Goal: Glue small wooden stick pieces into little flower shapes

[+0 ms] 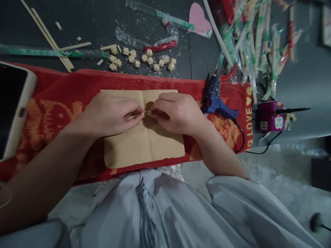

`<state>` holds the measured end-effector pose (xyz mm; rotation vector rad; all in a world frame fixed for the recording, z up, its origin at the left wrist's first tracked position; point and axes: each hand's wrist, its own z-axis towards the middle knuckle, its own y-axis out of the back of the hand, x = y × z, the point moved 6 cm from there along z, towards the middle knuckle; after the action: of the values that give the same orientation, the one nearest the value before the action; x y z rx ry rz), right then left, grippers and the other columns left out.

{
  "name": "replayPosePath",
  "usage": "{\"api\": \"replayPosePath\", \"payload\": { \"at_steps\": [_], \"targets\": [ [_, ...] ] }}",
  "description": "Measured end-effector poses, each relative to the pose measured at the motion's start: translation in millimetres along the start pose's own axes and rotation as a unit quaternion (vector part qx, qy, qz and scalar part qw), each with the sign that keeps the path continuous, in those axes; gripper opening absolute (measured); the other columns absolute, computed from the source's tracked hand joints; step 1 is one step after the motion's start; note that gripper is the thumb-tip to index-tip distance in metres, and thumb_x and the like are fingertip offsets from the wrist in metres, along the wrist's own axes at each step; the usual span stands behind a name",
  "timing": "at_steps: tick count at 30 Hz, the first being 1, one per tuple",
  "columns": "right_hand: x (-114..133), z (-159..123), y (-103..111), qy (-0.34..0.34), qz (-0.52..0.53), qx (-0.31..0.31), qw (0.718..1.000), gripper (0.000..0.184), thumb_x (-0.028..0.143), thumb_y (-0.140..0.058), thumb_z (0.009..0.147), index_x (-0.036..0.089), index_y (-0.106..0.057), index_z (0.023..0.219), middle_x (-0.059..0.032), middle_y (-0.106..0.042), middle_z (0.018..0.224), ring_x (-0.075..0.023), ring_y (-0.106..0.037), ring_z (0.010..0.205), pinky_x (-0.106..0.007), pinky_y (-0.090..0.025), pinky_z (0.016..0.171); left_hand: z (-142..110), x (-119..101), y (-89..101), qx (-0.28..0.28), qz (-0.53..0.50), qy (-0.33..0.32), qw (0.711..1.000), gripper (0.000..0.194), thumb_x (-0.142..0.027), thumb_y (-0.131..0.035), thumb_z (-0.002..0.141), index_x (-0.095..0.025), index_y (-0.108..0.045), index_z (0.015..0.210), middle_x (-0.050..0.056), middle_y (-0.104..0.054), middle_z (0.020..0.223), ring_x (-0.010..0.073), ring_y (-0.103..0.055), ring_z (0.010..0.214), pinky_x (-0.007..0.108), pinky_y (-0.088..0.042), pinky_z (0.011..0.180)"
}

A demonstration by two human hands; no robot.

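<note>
My left hand point(111, 114) and my right hand point(178, 112) face each other above a folded tan paper sheet point(129, 151). Between the fingertips of both hands are tiny pale pieces point(149, 112), which look like the small clusters of cut wooden sticks behind. Each hand is closed in a pinch, and the pieces meet or nearly touch in the middle. Beyond the sheet lie several of those stick clusters point(149, 53). A blue hot glue gun point(216, 98) rests to the right of my right hand.
Under the paper spreads a red towel point(160, 81). A phone point(12, 103) lies at left, near thin wooden sticks point(49, 38). Wrapped chopsticks point(250, 44) pile up at back right. A purple power block point(270, 117) with cables and a pink paper heart point(199, 19) are also there.
</note>
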<state>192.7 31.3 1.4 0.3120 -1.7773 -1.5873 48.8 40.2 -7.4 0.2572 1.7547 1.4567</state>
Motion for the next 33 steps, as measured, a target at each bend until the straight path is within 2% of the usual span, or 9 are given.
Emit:
{"api": "replayPosePath", "payload": {
  "at_steps": [4, 8, 11, 19, 24, 27, 33],
  "targets": [
    [0.3, -0.9, -1.5, 0.005, 0.005, -0.019, 1.0, 0.026, 0.026, -0.046, 0.093, 0.016, -0.069, 0.086, -0.0046, -0.064, 0.082, -0.0141, -0.051, 0.073, -0.027, -0.029, 0.061, -0.7, -3.2, 1.2, 0.009, 0.028, -0.001, 1.0, 0.032, -0.037, -0.048, 0.096, -0.019, -0.074, 0.09, -0.001, -0.069, 0.068, 0.0127, -0.06, 0.062, 0.027, -0.031, 0.054],
    [-0.5, -3.3, -4.2, 0.016, 0.011, -0.043, 0.999, 0.027, 0.025, -0.045, 0.094, 0.016, -0.069, 0.086, -0.0049, -0.065, 0.084, -0.0138, -0.052, 0.074, -0.027, -0.032, 0.063, -1.6, -4.9, 2.3, -0.022, 0.052, -0.002, 0.998, 0.028, -0.035, -0.052, 0.095, -0.021, -0.076, 0.093, -0.002, -0.071, 0.068, 0.0127, -0.062, 0.065, 0.026, -0.032, 0.054],
    [-0.6, -5.1, -5.3, 0.024, 0.011, -0.061, 0.998, 0.027, 0.025, -0.044, 0.095, 0.016, -0.069, 0.088, -0.0045, -0.066, 0.085, -0.0136, -0.053, 0.075, -0.027, -0.033, 0.063, -2.3, -4.6, 1.5, -0.058, 0.055, -0.018, 0.997, 0.027, -0.035, -0.052, 0.094, -0.023, -0.076, 0.088, -0.003, -0.072, 0.068, 0.0129, -0.063, 0.062, 0.027, -0.033, 0.053],
    [0.6, -9.0, -6.2, 0.048, -0.004, -0.106, 0.993, 0.026, 0.022, -0.044, 0.094, 0.016, -0.068, 0.086, -0.0034, -0.067, 0.081, -0.0136, -0.056, 0.074, -0.027, -0.035, 0.062, -4.4, -6.6, 3.0, -0.107, 0.059, -0.05, 0.991, 0.028, -0.036, -0.053, 0.095, -0.024, -0.073, 0.08, -0.003, -0.073, 0.066, 0.0122, -0.062, 0.057, 0.029, -0.033, 0.051],
    [-0.6, -9.4, -8.0, 0.051, 0.005, -0.117, 0.992, 0.025, 0.024, -0.045, 0.095, 0.017, -0.067, 0.086, -0.003, -0.066, 0.08, -0.0133, -0.056, 0.073, -0.027, -0.036, 0.062, -4.5, -10.8, 5.8, -0.133, 0.101, -0.06, 0.984, 0.033, -0.034, -0.05, 0.096, -0.024, -0.071, 0.072, -0.005, -0.07, 0.059, 0.0115, -0.061, 0.052, 0.028, -0.033, 0.048],
    [-0.8, -9.6, -8.8, 0.053, 0.011, -0.114, 0.992, 0.026, 0.024, -0.044, 0.096, 0.017, -0.067, 0.088, -0.0031, -0.067, 0.082, -0.0133, -0.056, 0.074, -0.027, -0.037, 0.063, -5.3, -13.3, 6.6, -0.15, 0.112, -0.083, 0.979, 0.031, -0.032, -0.053, 0.095, -0.023, -0.069, 0.07, -0.005, -0.072, 0.061, 0.012, -0.064, 0.052, 0.028, -0.033, 0.044],
    [1.5, -11.0, -8.0, 0.064, -0.009, -0.132, 0.989, 0.028, 0.023, -0.042, 0.097, 0.016, -0.067, 0.086, -0.003, -0.066, 0.08, -0.0132, -0.056, 0.074, -0.027, -0.037, 0.061, -4.7, -12.8, 5.7, -0.117, 0.106, -0.073, 0.985, 0.029, -0.03, -0.053, 0.095, -0.024, -0.07, 0.072, -0.004, -0.075, 0.069, 0.0124, -0.067, 0.058, 0.028, -0.038, 0.048]
  ]
}}
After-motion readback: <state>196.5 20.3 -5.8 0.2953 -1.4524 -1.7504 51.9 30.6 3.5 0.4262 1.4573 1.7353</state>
